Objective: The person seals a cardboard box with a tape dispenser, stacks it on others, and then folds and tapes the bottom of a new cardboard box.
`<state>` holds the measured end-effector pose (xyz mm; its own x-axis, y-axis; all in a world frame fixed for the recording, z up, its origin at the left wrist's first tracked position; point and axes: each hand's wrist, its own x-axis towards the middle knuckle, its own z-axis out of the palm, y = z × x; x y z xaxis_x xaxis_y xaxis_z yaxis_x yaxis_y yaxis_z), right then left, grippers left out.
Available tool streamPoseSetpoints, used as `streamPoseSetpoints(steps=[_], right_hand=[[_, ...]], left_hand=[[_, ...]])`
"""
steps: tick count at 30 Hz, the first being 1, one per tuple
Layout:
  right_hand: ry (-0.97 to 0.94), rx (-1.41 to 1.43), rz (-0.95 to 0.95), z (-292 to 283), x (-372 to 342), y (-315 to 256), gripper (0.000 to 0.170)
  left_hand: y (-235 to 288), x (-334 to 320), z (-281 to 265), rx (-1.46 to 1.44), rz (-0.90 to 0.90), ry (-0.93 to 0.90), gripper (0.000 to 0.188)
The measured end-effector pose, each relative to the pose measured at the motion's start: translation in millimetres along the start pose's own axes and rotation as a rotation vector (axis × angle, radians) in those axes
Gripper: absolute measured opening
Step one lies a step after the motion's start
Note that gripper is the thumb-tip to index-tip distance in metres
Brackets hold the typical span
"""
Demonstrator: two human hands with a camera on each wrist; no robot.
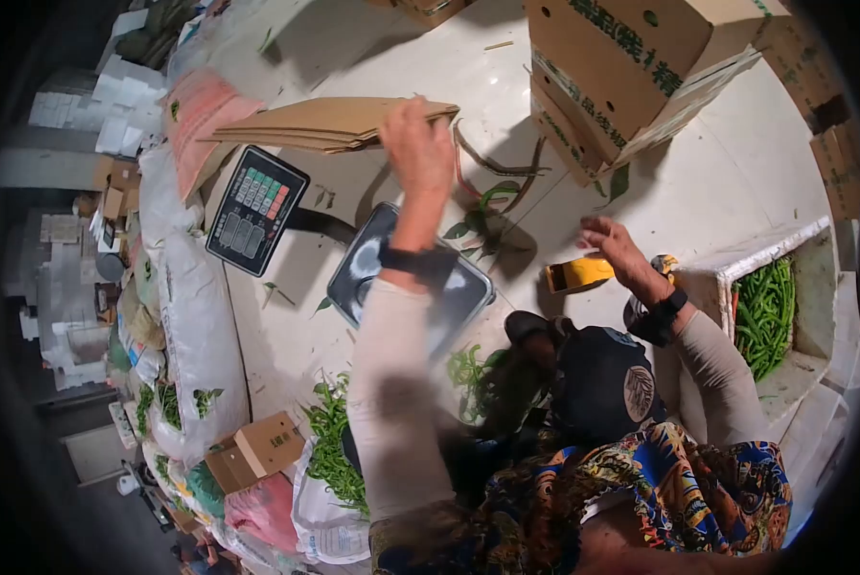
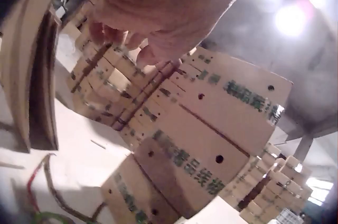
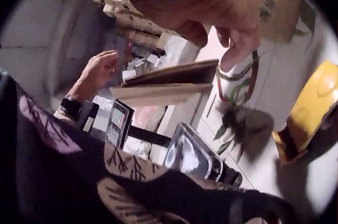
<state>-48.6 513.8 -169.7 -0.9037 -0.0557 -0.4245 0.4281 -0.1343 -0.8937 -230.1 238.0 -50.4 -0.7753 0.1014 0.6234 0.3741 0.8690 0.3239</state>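
So, folded cardboard (image 1: pixel 305 125) is over the pale tiled floor (image 1: pixel 286 340), just beyond the scale's keypad panel (image 1: pixel 257 211); layers slightly parted. Left hand (image 1: pixel 418 149) overlaps its right end from the head camera, but both wrist views show a gap between them: fingers loosely bent, grasping nothing. Right hand (image 1: pixel 614 251) is also released, fingers relaxed, near the yellow tool (image 1: pixel 579 275) on the floor, not gripping it. Scale platform (image 1: pixel 463 307) sits under the left forearm, partly covered by it. Red and brown cords (image 1: pixel 506 171) lie on the floor between the cardboard and the printed box stack (image 1: pixel 631 86). Pink sack (image 1: pixel 200 115) is at the cardboard's left end. Further out: white foam box (image 1: pixel 815 311) with green peppers (image 1: pixel 765 316) on the right; white sack (image 1: pixel 324 522) with more peppers (image 1: pixel 332 450) lower left, small carton (image 1: pixel 262 452) next to it.
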Motion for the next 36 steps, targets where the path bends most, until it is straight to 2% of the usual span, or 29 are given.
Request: streamPoseSetpoints(steps=[1, 5, 7, 8, 9, 11, 12, 13, 14, 15, 16, 17, 19, 20, 21, 23, 24, 25, 27, 28, 29, 31, 34, 36], right_hand=[[0.017, -0.039, 0.130, 9.4, -4.4, -0.8, 0.039], [-0.080, -0.213, 0.058, 37.0, 14.8, -11.8, 0.035], [-0.116, -0.525, -0.317, 65.9, 43.9, -45.3, 0.033], [-0.120, -0.530, -0.412, 84.2, 60.5, -60.8, 0.034], [-0.125, -0.536, -0.506, 105.0, 75.5, -77.1, 0.034], [-0.183, -0.637, -0.479, 139.8, 95.0, -123.8, 0.036], [-0.166, -0.629, -0.523, 157.9, 109.9, -133.1, 0.038], [-0.149, -0.621, -0.566, 173.8, 124.1, -140.2, 0.039], [-0.158, -0.623, -0.567, 190.2, 138.3, -144.2, 0.039], [-0.137, -0.637, -0.688, 206.1, 152.0, -146.0, 0.037], [-0.113, -0.654, -0.810, 218.6, 161.5, -149.6, 0.037], [-0.121, -0.656, -0.808, 226.9, 171.5, -151.5, 0.037], [-0.118, -0.792, -0.912, 242.7, 188.5, -154.6, 0.041], [-0.077, -0.848, -1.006, 248.1, 197.3, -151.6, 0.040], [-0.085, -0.851, -1.003, 251.1, 203.6, -151.6, 0.040], [-0.252, -0.808, -0.949, 254.8, 211.2, -156.6, 0.034], [-0.199, -0.872, -1.038, 257.8, 214.9, -155.1, 0.028], [-0.208, -0.876, -1.031, 257.1, 218.0, -156.0, 0.028], [-0.173, -1.120, -1.003, 254.0, 220.8, -162.0, 0.030], [-0.121, -1.149, -1.098, 255.9, 220.7, -163.1, 0.027], [-0.123, -1.152, -1.099, 257.8, 221.4, -162.4, 0.027], [0.040, -1.321, -1.170, 263.3, 220.3, -165.4, 0.020], [0.143, -1.341, -1.194, 277.0, 233.4, -160.0, 0.015], [0.137, -1.354, -1.156, 281.1, 236.2, -160.3, 0.016]], left_hand=[[-15.6, 4.4, -16.3, 0.084, 0.040, 0.016, 0.039], [-67.1, 15.1, -60.7, 0.169, -0.014, 0.060, 0.039], [-78.7, 15.0, -70.4, 0.065, -0.430, 0.175, 0.041], [-88.2, 11.6, -69.4, 0.005, -0.521, 0.195, 0.051], [-98.3, 6.3, -64.0, 0.007, -0.528, 0.196, 0.051], [-121.2, 1.5, -47.8, -0.185, -0.587, 0.262, 0.063], [-138.0, 1.2, -44.3, -0.440, -0.677, 0.170, 0.068], [-139.4, 4.8, -45.9, -0.437, -0.680, 0.175, 0.068], [-135.5, 8.5, -47.5, -0.455, -0.773, 0.140, 0.066], [-135.5, 8.6, -44.7, -0.472, -0.868, 0.104, 0.063], [-133.6, 10.4, -41.6, -0.625, -0.899, 0.205, 0.056], [-138.0, 11.0, -34.6, -0.623, -0.906, 0.209, 0.056], [-148.6, 10.4, -24.2, -0.595, -0.891, 0.092, 0.054], [-147.7, 8.7, -20.0, -0.706, -0.848, 0.067, 0.055], [-142.2, 8.7, -19.5, -0.705, -0.856, 0.070, 0.055], [-133.2, 8.8, -21.6, -0.717, -0.955, 0.130, 0.062], [-131.2, 9.3, -22.8, -0.711, -0.969, 0.141, 0.060], [-133.9, 7.7, -23.3, -0.710, -0.980, 0.143, 0.060], [-141.2, 4.4, -20.6, -0.820, -0.956, 0.109, 0.058], [-140.8, 3.5, -18.0, -0.862, -0.941, 0.154, 0.058], [-140.3, 2.4, -15.3, -0.864, -0.942, 0.158, 0.058], [-138.2, 4.1, -14.3, -0.792, -0.962, 0.212, 0.057], [-133.9, 3.6, -17.7, -0.743, -0.965, 0.187, 0.054], [-136.4, -0.5, -18.3, -0.722, -0.927, 0.174, 0.054]])
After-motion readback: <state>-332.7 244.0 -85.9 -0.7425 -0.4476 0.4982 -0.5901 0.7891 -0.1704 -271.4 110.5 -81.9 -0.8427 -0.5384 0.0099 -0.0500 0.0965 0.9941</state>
